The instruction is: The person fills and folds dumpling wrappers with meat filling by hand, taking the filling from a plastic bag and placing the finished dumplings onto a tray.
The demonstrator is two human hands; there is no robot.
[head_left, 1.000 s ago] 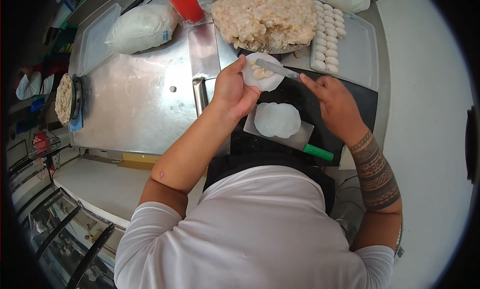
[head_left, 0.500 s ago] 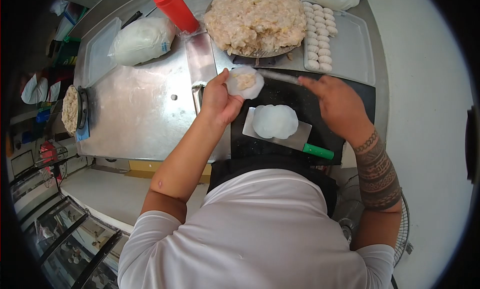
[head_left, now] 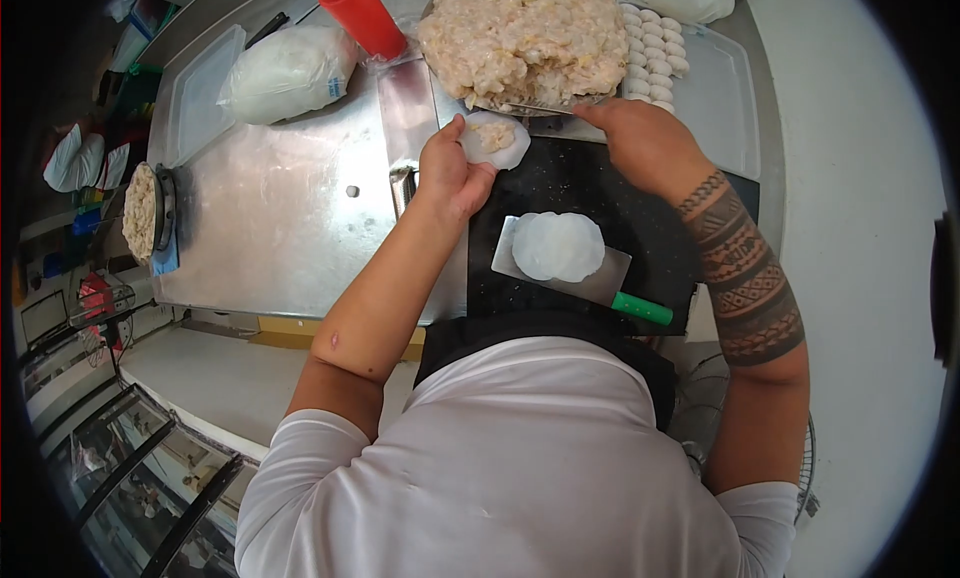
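Observation:
In my left hand (head_left: 452, 178) lies a round white dumpling wrapper (head_left: 516, 154), with a dab of pale filling (head_left: 493, 135) on it; thumb and fingers support its left side. My right hand (head_left: 645, 143) is closed on a thin flat metal spreader (head_left: 545, 108), whose handle is hidden in the fist. The spreader reaches the lower edge of a big mound of pale minced filling (head_left: 525, 38). Below my hands, a stack of wrappers (head_left: 558, 246) rests on the broad blade of a cleaver (head_left: 608, 280) with a green handle (head_left: 642, 308).
A black board (head_left: 640, 228) lies under the cleaver. Behind it, a tray (head_left: 725, 98) carries rows of finished white dumplings (head_left: 655, 53). To the left are a red squeeze bottle (head_left: 362, 18), a white plastic-wrapped bundle (head_left: 288, 76) and a bowl of pale food (head_left: 140, 213) at the steel table's edge.
My right hand has moved up and left, bringing the spreader from beside the wrapper to the filling mound. My left hand, still with the wrapper, has shifted slightly upward.

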